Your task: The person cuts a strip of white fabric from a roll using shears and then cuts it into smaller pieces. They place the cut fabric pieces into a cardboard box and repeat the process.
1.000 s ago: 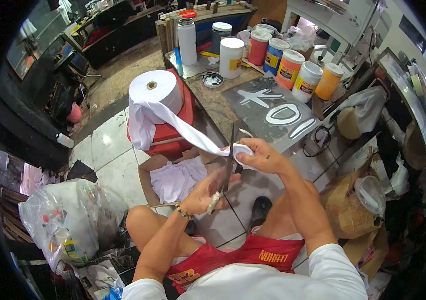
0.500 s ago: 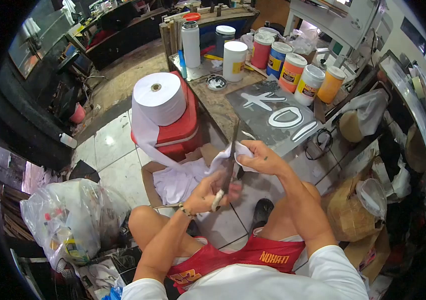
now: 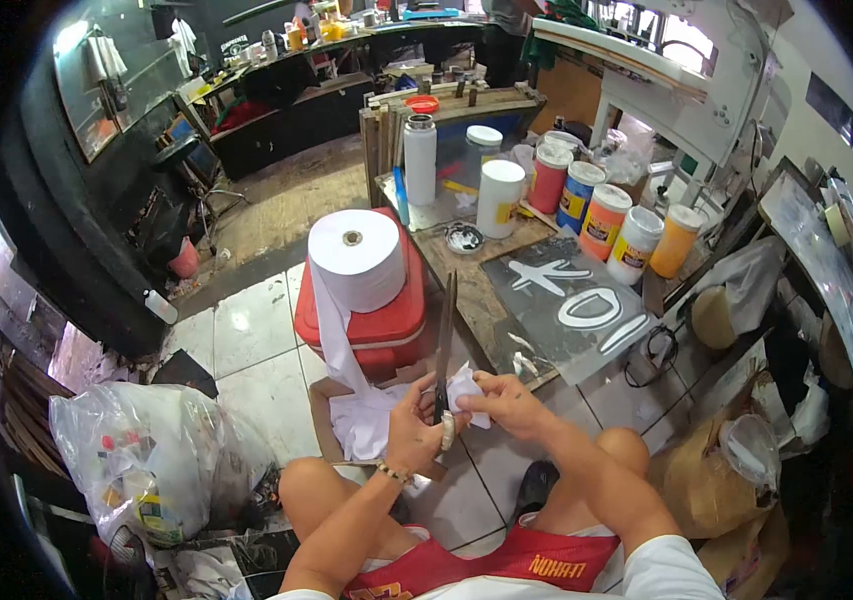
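My left hand (image 3: 417, 432) is closed around the wrapped handle of long dark scissors (image 3: 446, 345), whose blades point up and away from me. Just right of the blades, my right hand (image 3: 507, 402) pinches a small bunched piece of white fabric (image 3: 464, 388). Beyond my hands, a big roll of white fabric (image 3: 355, 260) rests on a red cooler (image 3: 372, 335). Its loose strip hangs down the front into an open cardboard box (image 3: 325, 420) that holds more white fabric (image 3: 362, 422).
Several paint jars (image 3: 605, 222) and a white bottle (image 3: 420, 160) stand on the low table (image 3: 477, 290), beside a grey lettered board (image 3: 572, 300). A clear plastic bag (image 3: 152, 450) lies at left, a brown box (image 3: 702, 480) at right. Part of another person (image 3: 507, 45) shows at the back.
The view has tilted up. The fabric strip that stretched from the roll to my right hand now hangs into the box. A small bunched piece remains in my right hand.
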`<state>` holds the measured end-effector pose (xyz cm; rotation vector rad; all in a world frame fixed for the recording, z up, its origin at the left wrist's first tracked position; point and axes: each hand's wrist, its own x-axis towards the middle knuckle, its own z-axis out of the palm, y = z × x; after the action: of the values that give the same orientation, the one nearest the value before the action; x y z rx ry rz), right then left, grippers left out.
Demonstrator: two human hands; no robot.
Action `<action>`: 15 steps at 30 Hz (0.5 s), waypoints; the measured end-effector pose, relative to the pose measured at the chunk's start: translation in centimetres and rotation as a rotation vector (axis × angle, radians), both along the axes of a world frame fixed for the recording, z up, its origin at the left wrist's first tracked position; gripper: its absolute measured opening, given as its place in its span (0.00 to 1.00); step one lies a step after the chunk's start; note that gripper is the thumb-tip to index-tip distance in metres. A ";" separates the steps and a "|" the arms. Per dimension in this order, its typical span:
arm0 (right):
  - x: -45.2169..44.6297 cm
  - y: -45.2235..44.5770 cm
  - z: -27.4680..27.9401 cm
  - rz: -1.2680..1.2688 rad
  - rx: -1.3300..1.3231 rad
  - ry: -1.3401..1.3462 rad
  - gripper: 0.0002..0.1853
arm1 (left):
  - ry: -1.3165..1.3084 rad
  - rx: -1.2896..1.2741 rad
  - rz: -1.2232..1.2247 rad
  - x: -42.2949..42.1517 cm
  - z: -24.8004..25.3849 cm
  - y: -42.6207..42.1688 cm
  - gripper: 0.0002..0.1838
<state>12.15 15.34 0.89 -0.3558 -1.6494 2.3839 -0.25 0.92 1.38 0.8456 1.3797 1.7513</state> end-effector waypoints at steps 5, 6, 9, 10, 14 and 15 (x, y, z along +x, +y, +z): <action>-0.1 -0.5 0.7 -0.081 0.193 -0.056 0.13 | 0.058 -0.020 0.067 -1.2 -0.9 0.0 0.36; 0.0 -0.4 0.7 -0.071 0.219 -0.087 0.14 | 0.062 -0.015 0.070 -2.2 -0.7 -0.2 0.36; -0.1 -0.1 0.6 -0.157 0.105 -0.050 0.17 | 0.798 -0.246 0.212 -5.7 1.5 -1.3 0.32; -0.1 0.1 0.5 -0.200 0.046 -0.033 0.20 | 0.800 -0.244 0.215 -6.7 1.8 -1.7 0.32; 0.6 2.0 -0.2 -0.305 0.222 0.034 0.31 | 1.144 -0.635 0.259 -10.5 1.1 -3.5 0.30; 0.5 2.1 -0.3 -0.337 0.233 0.104 0.33 | 1.196 -0.744 0.270 -11.1 0.6 -3.8 0.28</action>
<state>12.62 17.45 0.62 -0.4221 -1.6483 1.9133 -11.35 -2.83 1.99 1.3410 2.7479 0.6117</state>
